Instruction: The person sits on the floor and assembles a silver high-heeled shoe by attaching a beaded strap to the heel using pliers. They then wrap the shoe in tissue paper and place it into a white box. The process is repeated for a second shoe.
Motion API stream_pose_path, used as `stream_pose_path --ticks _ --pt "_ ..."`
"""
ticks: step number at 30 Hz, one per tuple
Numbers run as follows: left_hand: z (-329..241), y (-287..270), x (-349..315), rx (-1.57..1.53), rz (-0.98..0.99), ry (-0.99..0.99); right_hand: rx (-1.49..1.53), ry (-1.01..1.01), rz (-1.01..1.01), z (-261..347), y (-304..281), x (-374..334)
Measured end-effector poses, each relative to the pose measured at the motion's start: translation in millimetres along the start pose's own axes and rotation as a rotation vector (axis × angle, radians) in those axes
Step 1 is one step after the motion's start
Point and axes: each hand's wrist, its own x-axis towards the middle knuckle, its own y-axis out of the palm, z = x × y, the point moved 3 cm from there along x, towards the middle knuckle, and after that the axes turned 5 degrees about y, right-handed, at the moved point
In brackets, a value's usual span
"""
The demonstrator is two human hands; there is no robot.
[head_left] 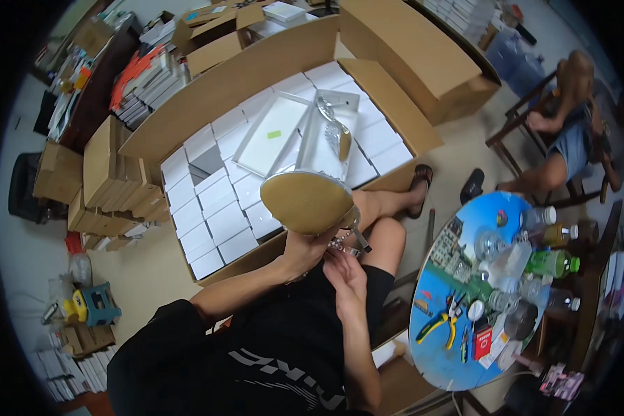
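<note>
A sandal (306, 201) with a ribbed gold sole and a silver rim is held up over my lap, sole toward me. My left hand (306, 253) is closed on it from below. Beside a slim heel-like part with a dark tip (365, 245), a sparkling beaded strap (335, 243) hangs down. The fingers of my right hand (347, 277) are closed on this strap; the exact pinch is partly hidden. A similar silver and gold sandal (342, 142) lies in an open white box (353, 104). Left of that box rests its white lid (270, 135) with a green sticker.
A large carton (229, 93) full of white boxes (225, 194) stands before me. On my right, a round blue table (430, 367) carries pliers (444, 321), bottles (555, 263) and a red pack (483, 343). Another person (561, 149) sits beyond it. Brown cartons (107, 173) stack at left.
</note>
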Motion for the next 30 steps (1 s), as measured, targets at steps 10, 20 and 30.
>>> stream_pose_path --ticks 10,20,30 --pt "38 -4 -21 -0.185 -0.142 -0.096 -0.558 -0.423 -0.624 34 4 -16" --pt "19 13 -18 -0.524 -0.108 -0.514 0.187 -0.036 -0.340 3 -58 2" --pt "33 41 -25 -1.693 -0.073 -0.832 0.483 -0.113 0.037 56 -37 7"
